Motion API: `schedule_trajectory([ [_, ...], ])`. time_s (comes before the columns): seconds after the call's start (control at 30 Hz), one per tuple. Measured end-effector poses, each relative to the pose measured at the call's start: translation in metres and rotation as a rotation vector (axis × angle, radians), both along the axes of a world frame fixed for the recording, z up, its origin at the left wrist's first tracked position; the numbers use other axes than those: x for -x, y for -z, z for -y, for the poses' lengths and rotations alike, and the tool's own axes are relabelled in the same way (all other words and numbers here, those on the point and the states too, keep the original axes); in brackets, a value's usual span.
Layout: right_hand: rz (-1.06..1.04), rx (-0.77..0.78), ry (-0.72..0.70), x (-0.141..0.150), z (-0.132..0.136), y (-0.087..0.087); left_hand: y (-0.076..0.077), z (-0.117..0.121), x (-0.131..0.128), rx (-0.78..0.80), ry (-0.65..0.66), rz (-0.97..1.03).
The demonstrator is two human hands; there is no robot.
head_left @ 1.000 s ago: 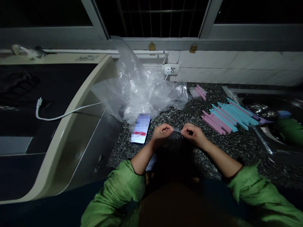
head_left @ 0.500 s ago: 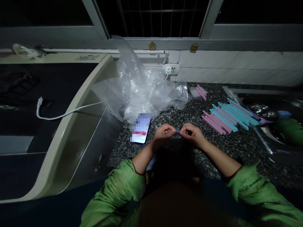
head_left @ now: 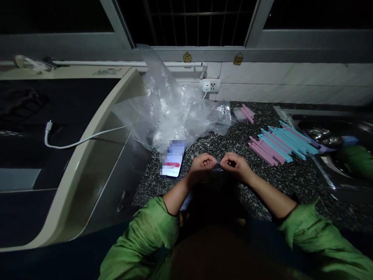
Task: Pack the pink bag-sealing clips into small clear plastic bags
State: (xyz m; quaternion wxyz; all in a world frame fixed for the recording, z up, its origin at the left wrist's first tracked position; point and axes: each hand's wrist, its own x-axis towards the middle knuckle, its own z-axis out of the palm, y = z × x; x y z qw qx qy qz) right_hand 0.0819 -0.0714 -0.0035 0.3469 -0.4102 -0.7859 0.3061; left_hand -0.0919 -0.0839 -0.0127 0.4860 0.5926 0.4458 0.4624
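Note:
My left hand (head_left: 200, 166) and my right hand (head_left: 236, 166) are close together over the speckled counter (head_left: 250, 171), both pinched on the top edge of a small clear plastic bag (head_left: 217, 171) that hangs between them. The bag is dim and hard to make out. A pile of blue and pink plastic sticks (head_left: 279, 144) lies to the right of my right hand. A phone (head_left: 174, 158) with a lit screen lies just left of my left hand.
A big crumpled clear plastic sheet (head_left: 171, 109) lies behind the phone. A few pink sticks (head_left: 247, 113) sit near the wall socket (head_left: 210, 85). A steel sink (head_left: 338, 144) is at right. A white cable (head_left: 78, 142) lies on the dark appliance top at left.
My hands have drawn slightly closer together on the bag's edge; nothing else has moved.

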Motion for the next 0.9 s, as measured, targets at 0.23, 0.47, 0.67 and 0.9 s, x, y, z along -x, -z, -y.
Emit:
schedule_trajectory([
  [0.23, -0.036, -0.023, 0.06, -0.002, 0.0, -0.003, 0.0, 0.001, 0.0, 0.07, 0.041, 0.026],
  [0.47, -0.107, -0.028, 0.187, -0.013, -0.003, -0.013, 0.003, -0.002, 0.004, 0.037, 0.117, -0.098],
  [0.67, -0.128, -0.012, 0.184, -0.013, -0.003, -0.014, 0.002, -0.002, 0.005, 0.016, 0.147, -0.127],
  [0.9, -0.134, -0.001, 0.152, -0.009, -0.003, -0.013, 0.0, -0.001, 0.005, 0.012, 0.176, -0.167],
])
